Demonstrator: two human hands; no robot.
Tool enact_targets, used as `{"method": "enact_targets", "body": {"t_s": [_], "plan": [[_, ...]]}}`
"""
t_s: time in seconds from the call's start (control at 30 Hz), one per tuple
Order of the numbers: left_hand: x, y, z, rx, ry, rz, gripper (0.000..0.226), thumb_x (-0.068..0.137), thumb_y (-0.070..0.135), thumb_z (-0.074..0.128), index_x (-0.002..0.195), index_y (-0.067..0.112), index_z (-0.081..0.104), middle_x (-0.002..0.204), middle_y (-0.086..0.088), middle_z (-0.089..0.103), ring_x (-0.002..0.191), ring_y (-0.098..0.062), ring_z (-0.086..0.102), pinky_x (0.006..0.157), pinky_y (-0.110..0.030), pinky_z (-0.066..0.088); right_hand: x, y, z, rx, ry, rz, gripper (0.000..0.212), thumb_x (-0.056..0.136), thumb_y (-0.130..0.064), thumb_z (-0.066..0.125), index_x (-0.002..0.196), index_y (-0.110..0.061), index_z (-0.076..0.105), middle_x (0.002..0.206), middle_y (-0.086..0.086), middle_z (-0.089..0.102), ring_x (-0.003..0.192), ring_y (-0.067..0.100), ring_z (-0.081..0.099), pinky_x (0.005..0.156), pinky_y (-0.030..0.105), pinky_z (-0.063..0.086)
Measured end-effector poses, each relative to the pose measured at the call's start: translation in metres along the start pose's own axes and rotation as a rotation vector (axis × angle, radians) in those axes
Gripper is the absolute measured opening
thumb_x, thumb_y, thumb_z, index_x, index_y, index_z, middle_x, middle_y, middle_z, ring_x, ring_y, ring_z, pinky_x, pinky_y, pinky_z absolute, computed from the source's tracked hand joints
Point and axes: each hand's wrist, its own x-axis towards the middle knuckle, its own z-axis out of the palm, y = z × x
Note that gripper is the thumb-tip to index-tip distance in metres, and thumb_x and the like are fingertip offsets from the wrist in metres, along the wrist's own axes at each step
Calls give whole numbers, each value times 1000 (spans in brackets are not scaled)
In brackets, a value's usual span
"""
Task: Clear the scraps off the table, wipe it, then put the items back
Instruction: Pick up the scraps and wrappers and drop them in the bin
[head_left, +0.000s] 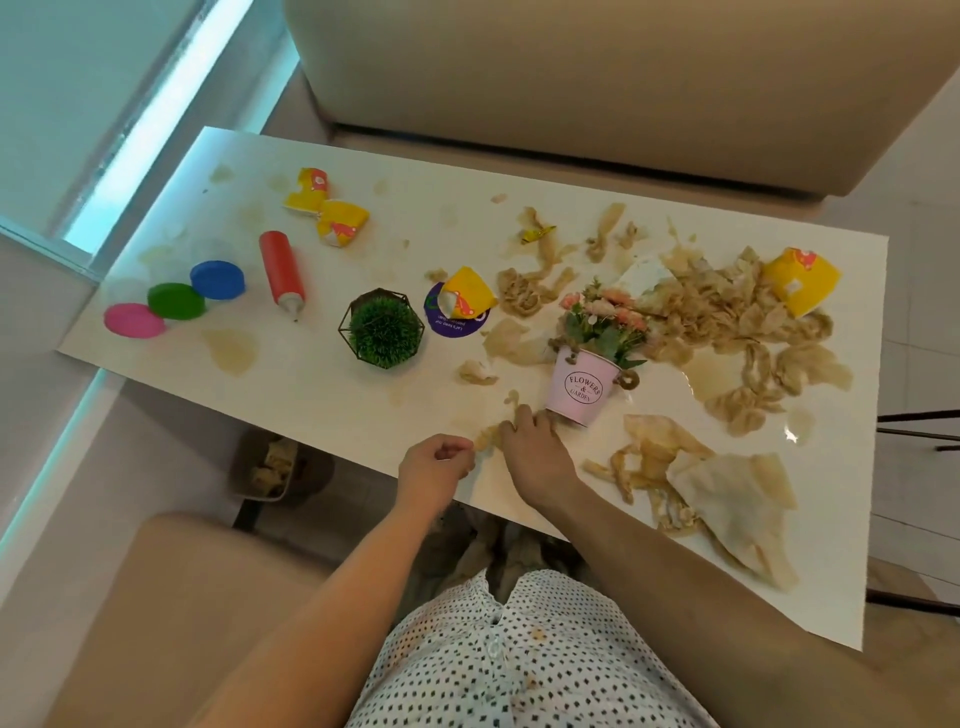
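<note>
left hand (436, 460) and right hand (535, 441) at a wet scrap (485, 436)

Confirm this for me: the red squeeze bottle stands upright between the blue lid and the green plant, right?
Not quite. The head view shows the red squeeze bottle lying on its side, not upright. It does sit between the blue lid and the green plant.

A white shirt (524, 670) with small dark diamond dots, white buttons (492, 647) and yellowish stains (538, 635) fills the bottom centre, while the left hand (436, 462) and right hand (535, 449) are bare.
</note>
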Motion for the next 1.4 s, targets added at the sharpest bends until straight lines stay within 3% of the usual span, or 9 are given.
{"method": "enact_targets", "body": {"t_s": [0.1, 0.33, 0.53, 0.67, 0.87, 1.0, 1.2, 1.3, 1.4], "plan": [[3, 1, -2, -50, 0, -55, 15, 92, 11, 74, 91, 25, 76, 84, 1, 77, 87, -19, 74, 91, -39, 62, 3, 3, 0, 150, -35, -101, 35, 90, 11, 44, 119, -3, 57, 127, 17, 45, 117, 37, 46, 90, 44, 48], [14, 8, -8, -302, -62, -200, 16, 98, 5, 65, 99, 13, 79, 100, -11, 78, 104, -26, 71, 99, -42, 58, -7, -13, -31, 756, 234, -275, 19, 94, -3, 57, 108, -12, 68, 106, -1, 56, 91, 9, 51, 82, 13, 40], [6, 42, -14, -618, -289, -159, 30, 94, -15, 48, 105, -1, 72, 100, -16, 73, 93, -20, 67, 92, -31, 58, 9, -19, -43, 803, 284, -163, 26, 93, -4, 58, 113, -15, 70, 106, -1, 68, 100, 10, 43, 85, 25, 41], [10, 51, -26, -862, -351, -195, 28, 99, -1, 48, 98, 2, 76, 98, -13, 74, 88, -17, 71, 85, -29, 60, 22, -22, -46, 849, 272, -173, 22, 90, -3, 62, 107, -10, 73, 108, 1, 58, 96, 15, 56, 88, 28, 51], [25, 45, -39, -878, -192, -220, 20, 103, 1, 53, 118, -1, 67, 100, -16, 71, 83, -18, 66, 72, -24, 61, 45, -30, -62, 928, 340, -132, 30, 85, 6, 51, 104, -9, 68, 105, -4, 53, 89, 10, 59, 80, 20, 49], [31, 44, -50, -835, -126, -220, 22, 102, -4, 55, 120, -2, 65, 94, -12, 73, 79, -15, 71, 69, -22, 60, 79, -23, -69, 771, 374, 83, 33, 89, -1, 52, 119, -9, 63, 120, 5, 50, 106, 22, 54, 89, 34, 47], [35, 41, -58, -702, -106, -185, 18, 101, -5, 56, 113, 1, 68, 93, -10, 72, 78, -14, 68, 73, -23, 59, 118, -8, -50, 285, -78, 334, 75, 96, -41, 56, 157, -23, 17, 161, 23, 5, 142, 50, 16, 109, 55, 36], [37, 40, -59, -663, -117, -180, 18, 100, -5, 57, 113, 0, 68, 88, -8, 73, 73, -12, 68, 72, -23, 59, 122, -17, -37, 222, -91, 278, 62, 96, -37, 58, 150, -22, 32, 157, 23, 14, 136, 50, 24, 105, 56, 41], [39, 39, -62, -657, -120, -192, 18, 100, -6, 57, 114, -2, 68, 83, -6, 73, 72, -12, 68, 73, -24, 59, 112, -31, -27, 71, 1, 116, 35, 94, -8, 55, 128, -9, 54, 140, 20, 38, 122, 41, 38, 89, 47, 47]]}}
